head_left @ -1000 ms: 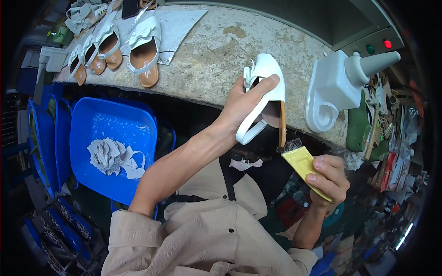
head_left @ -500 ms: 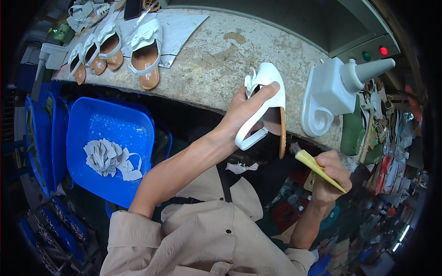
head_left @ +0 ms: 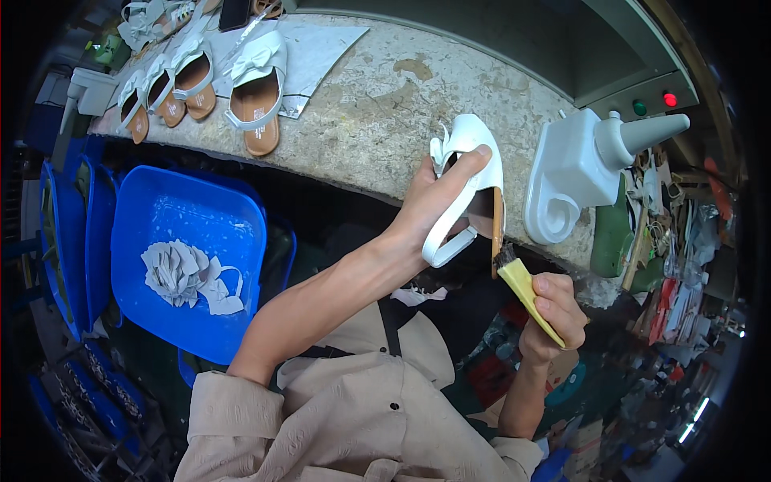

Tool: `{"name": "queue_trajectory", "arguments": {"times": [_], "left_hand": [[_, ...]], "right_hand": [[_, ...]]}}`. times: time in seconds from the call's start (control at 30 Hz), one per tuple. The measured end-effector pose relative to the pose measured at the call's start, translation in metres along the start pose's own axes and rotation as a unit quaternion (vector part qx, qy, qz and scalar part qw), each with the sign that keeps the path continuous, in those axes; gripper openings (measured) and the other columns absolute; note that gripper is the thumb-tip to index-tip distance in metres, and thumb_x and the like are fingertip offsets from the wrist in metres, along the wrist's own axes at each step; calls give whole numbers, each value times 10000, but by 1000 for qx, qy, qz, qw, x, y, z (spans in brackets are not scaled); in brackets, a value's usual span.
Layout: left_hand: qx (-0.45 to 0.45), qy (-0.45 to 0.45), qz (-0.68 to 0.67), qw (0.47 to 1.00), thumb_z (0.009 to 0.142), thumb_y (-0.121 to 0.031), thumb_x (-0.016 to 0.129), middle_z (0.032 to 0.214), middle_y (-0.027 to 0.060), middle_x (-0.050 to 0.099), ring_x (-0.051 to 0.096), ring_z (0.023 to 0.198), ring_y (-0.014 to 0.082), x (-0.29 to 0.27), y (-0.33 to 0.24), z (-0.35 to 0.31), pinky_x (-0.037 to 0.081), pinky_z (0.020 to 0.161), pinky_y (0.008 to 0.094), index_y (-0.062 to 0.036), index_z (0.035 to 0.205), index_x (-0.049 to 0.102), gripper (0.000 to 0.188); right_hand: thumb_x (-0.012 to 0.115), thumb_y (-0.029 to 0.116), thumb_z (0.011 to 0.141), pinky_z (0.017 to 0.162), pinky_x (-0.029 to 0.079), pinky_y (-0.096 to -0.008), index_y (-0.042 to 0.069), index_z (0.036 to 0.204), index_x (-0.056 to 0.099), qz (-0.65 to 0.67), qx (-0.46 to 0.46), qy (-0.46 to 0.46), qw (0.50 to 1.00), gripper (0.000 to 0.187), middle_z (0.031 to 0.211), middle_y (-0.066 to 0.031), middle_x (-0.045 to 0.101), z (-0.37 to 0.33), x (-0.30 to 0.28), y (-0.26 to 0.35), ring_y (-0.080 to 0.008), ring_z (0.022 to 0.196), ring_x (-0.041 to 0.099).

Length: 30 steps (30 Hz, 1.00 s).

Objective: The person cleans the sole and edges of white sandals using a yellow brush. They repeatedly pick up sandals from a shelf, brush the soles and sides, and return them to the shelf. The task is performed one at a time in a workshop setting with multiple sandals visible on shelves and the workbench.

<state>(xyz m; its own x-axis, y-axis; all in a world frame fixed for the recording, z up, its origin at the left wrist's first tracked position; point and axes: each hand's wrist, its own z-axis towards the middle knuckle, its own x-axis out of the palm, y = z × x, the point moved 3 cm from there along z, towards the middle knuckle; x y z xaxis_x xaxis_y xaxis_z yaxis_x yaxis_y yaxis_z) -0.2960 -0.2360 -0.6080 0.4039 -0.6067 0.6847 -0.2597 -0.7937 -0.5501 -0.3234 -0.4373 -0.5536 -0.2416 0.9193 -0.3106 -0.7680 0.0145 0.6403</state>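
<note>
My left hand [head_left: 440, 189] is closed around the white upper of a sandal [head_left: 479, 145] with a bow and an ankle strap. The sandal is tipped on its side, so the tan edge of its sole faces right and its heel points down toward me. In my right hand [head_left: 554, 315] is a brush with a yellow handle [head_left: 527, 291], gripped between thumb and fingers. Its dark bristles touch, or nearly touch, the sole edge close to the heel. The far side of the sandal is hidden by my left hand.
A worn workbench [head_left: 345, 120] carries several white sandals [head_left: 257, 100] at the left. To the right stands a white bottle with a grey cone nozzle [head_left: 570, 165], beneath a grey machine with lamps [head_left: 654, 104]. A blue bin [head_left: 189, 213] at lower left holds pale strap pieces [head_left: 181, 273].
My right hand has moved left and brought the brush bristles up to the sole's heel end. The sandal in my left hand has shifted slightly right.
</note>
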Motion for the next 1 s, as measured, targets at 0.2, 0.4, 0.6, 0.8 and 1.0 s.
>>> {"name": "queue_trajectory", "arguments": {"times": [0.2,0.4,0.6,0.8,1.0], "left_hand": [[-12,4,25,1000,927,-381,634,882,54,628,640,731,132,-1,-3,-2,551,675,295,-50,1089,558,376],[-2,4,20,1000,921,-392,635,897,45,628,642,750,132,1,-6,-3,544,692,290,-48,1099,556,396],[-13,8,24,1000,914,-407,639,944,53,624,637,809,131,-1,-8,-4,536,752,294,-53,1122,555,419],[-26,28,2,999,912,-423,636,1029,81,603,623,907,161,-1,-8,-6,536,812,338,-43,1190,537,481],[-46,66,11,997,924,-433,624,1090,102,586,605,977,178,6,-13,-12,533,837,349,-36,1257,507,532]], "right_hand": [[623,69,802,697,552,-390,-13,932,693,-8,5,-10,1000,169,975,-207,706,3,-15,-4,-353,794,666],[643,219,894,675,560,-357,11,909,713,4,-22,59,998,220,976,-175,704,42,-4,10,-316,798,668],[709,197,823,664,565,-333,32,867,732,-10,-19,76,997,172,952,-142,711,33,-16,12,-292,801,674],[699,178,835,665,556,-323,24,817,729,2,6,88,996,158,930,-141,715,30,-25,4,-308,811,678],[662,23,856,602,509,-295,-36,1104,588,200,149,1,968,266,869,-191,685,36,-26,2,-236,703,627]]}}
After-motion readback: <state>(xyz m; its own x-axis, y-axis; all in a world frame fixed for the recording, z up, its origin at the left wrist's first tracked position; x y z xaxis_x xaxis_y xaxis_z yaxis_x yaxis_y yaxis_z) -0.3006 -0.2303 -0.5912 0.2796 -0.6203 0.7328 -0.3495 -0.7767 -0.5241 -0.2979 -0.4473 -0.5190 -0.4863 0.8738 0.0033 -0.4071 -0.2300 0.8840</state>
